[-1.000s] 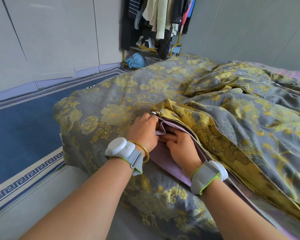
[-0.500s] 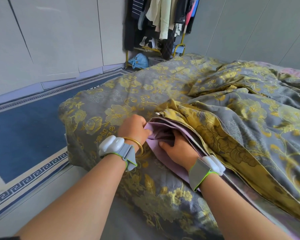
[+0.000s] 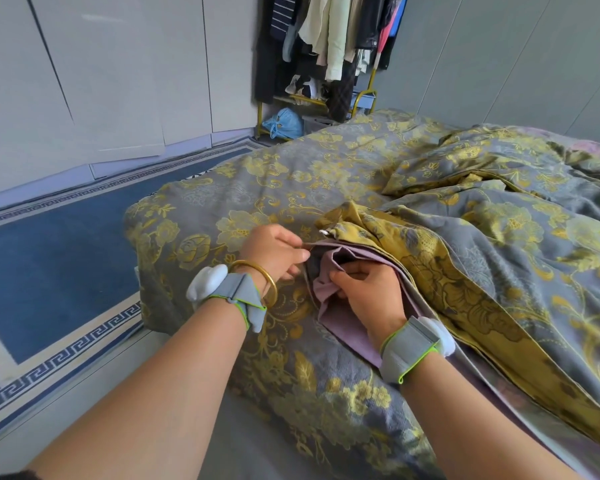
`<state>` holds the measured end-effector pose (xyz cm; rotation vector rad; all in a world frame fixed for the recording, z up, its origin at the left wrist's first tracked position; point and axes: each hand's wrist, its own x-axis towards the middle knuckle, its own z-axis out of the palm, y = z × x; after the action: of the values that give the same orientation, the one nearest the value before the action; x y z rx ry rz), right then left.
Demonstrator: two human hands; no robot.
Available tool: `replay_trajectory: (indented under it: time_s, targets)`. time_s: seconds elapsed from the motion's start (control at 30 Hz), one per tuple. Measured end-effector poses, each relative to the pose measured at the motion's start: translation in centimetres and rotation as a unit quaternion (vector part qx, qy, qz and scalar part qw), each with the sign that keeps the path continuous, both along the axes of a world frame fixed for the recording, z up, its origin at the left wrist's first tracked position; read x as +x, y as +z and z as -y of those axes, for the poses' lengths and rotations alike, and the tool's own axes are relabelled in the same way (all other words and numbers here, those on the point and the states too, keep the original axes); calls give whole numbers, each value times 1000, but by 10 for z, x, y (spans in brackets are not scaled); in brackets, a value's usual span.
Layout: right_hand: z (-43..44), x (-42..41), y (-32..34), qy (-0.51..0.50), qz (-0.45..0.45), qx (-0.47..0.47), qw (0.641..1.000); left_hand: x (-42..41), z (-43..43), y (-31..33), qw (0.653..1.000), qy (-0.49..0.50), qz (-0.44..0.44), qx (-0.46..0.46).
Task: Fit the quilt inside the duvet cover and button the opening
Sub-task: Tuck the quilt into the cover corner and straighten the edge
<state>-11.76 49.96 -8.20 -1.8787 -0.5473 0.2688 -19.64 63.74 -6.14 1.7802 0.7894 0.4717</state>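
Moved since a second ago: both hands, from pressed close together under the button (image 3: 324, 232) to spread apart; mouth of the duvet cover (image 3: 482, 244) pulled wider.
Left hand (image 3: 274, 252): closed in a pinch on the lower edge of the opening, holding it out away from the other hand.
Right hand (image 3: 368, 292): at the opening, fingers curled round a bunched corner of the quilt (image 3: 347, 327).
Quilt: purple, lying partly in the opening, with a strip left outside under the right wrist.
Step in hand: most likely seating the quilt's corner into the corner of the cover.
How to do it well: keep the lower edge taut with the left pinch; push the bunched corner right up to the seam before letting go; smooth the purple strip inward to avoid snagging at the closure; only then bring the yellow flap (image 3: 430, 271) down to the button.
Hidden: right fingertips buried in folds; inner corner of the cover out of sight, so the fit there is impossible to judge.
Hard to make out: buttonholes and any further buttons; only one white button seen.
Cut off: far right of the bedding, past the frame edge.
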Motion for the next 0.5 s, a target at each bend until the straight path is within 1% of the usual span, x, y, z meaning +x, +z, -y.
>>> replay_trajectory:
  time_s: [0.03, 0.07, 0.1, 0.17, 0.2, 0.23, 0.27, 0.3, 0.33, 0.37, 0.4, 0.5]
  targets:
    - [0, 0, 2, -4, -9, -1, 1000, 4, -3, -3, 996, 44, -14, 71]
    - [1, 0, 3, -9, -29, 0, 1000, 6, -3, -4, 990, 57, -34, 124]
    - [0, 0, 3, -14, -62, 8, 998, 8, -1, -5, 986, 47, -42, 154]
    - [-3, -3, 6, -15, -176, 51, 983, 15, 0, -10, 987, 24, -24, 157]
    - [-5, -5, 8, -10, -256, 94, 962, 18, 1, -10, 987, 25, -13, 157]
    - [-6, -6, 11, -8, -338, 145, 930, 22, 1, -10, 988, 32, -7, 151]
    - [-8, -9, 15, -6, -406, 196, 893, 24, 0, -10, 991, 41, 3, 130]
    - [-10, -9, 17, -7, -446, 231, 864, 27, -1, -11, 995, 45, 17, 89]
    - [-11, -8, 18, -7, -463, 253, 850, 29, -3, -10, 998, 44, 32, 41]
    - [-13, -6, 19, -5, -464, 266, 845, 30, -4, -8, 998, 38, 49, 4]
    - [-14, -4, 20, -4, -459, 273, 845, 30, -4, -6, 998, 29, 58, -12]
    - [-16, 2, 23, -18, -422, 274, 864, 28, -5, 2, 998, 3, 61, -2]
